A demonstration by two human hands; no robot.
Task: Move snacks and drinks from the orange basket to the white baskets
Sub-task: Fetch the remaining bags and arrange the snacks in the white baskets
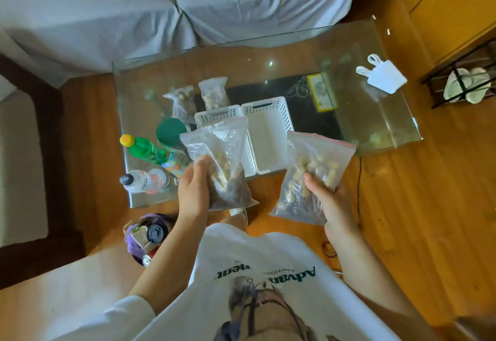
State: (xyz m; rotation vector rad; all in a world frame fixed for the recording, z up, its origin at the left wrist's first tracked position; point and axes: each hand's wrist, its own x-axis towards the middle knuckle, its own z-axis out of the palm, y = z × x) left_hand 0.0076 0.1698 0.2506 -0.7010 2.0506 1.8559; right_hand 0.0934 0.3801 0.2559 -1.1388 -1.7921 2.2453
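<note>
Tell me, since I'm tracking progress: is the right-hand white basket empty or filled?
Empty. The right white basket shows only its bare white floor; both snack bags are held in the hands, outside it.

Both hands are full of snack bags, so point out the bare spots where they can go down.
The right white basket is bare inside. The glass table is open behind the baskets toward the sofa, and between that basket and the white pouch. The left end is crowded: green bottle, clear bottle, two bags.
</note>
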